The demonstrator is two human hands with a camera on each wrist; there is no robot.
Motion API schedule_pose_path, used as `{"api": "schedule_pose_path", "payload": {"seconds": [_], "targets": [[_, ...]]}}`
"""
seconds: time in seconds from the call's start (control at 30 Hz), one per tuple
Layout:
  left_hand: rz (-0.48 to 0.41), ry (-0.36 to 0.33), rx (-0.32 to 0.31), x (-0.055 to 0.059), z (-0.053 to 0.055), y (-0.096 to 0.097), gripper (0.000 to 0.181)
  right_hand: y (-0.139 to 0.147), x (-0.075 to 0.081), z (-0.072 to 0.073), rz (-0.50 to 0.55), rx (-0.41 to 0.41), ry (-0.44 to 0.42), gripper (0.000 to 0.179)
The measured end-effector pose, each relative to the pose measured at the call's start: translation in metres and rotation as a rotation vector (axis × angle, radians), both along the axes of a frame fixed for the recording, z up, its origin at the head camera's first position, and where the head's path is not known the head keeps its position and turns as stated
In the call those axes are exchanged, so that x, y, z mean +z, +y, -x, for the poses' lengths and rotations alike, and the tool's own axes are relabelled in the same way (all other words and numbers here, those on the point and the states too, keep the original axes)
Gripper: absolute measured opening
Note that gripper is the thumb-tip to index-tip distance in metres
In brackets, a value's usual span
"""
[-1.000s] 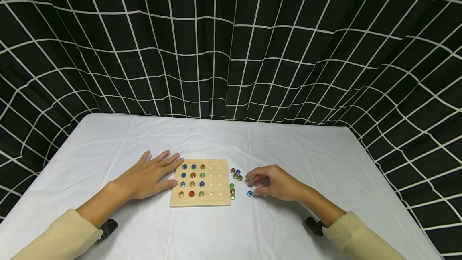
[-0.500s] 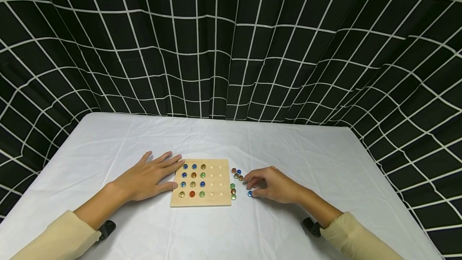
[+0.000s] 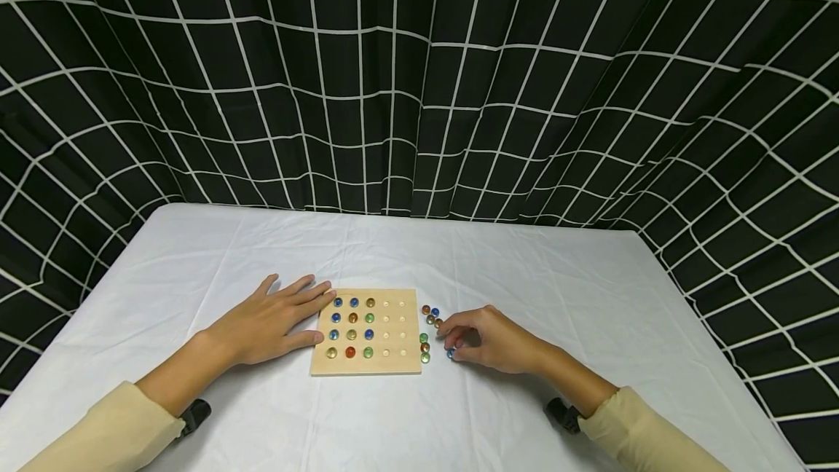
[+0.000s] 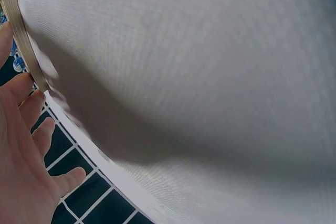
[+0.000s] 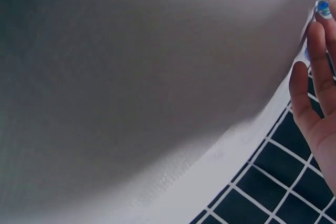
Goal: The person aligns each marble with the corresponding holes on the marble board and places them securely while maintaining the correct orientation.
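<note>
A pale wooden board (image 3: 387,368) lies on the white cloth. Glass marbles in blue, amber, green and red sit in its left three columns; its right two columns show bare hollows. My left hand (image 3: 269,321) rests with fingers spread at the board's left edge, fingertips and thumb on it. To the right of the board, my right hand (image 3: 498,341) pinches a blue glass marble (image 3: 450,354) between thumb and fingertips. That blue marble also shows at the fingertips in the right wrist view, where the thumb is mostly cut off.
Between board and right hand lie loose marbles: a cluster with a blue marble (image 3: 435,312) and brown ones, and a short column with a green marble (image 3: 424,338) near the board's right edge. A black curtain (image 3: 367,93) with white grid lines hangs behind the table.
My right hand has moved slightly left and down, its fingers closing on the blue marble, which has shifted a little left. The left hand and board have stayed put.
</note>
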State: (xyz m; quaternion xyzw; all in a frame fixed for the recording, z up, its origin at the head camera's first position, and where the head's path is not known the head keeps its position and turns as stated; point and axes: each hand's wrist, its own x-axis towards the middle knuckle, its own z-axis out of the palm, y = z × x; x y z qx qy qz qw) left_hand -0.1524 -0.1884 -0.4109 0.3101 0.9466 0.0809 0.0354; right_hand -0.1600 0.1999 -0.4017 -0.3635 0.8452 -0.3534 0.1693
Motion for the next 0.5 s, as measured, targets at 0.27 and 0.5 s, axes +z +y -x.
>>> {"api": "schedule_pose_path", "payload": {"seconds": [0.27,0.5], "targets": [[-0.001,0.022,-0.004,-0.001,0.0,0.0,0.069,-0.006,0.003,-0.001,0.038,-0.028,-0.006,0.026],[0.011,0.014,-0.004,-0.002,0.0,0.0,0.069,-0.018,0.008,-0.003,0.09,-0.044,0.004,0.023]]}}
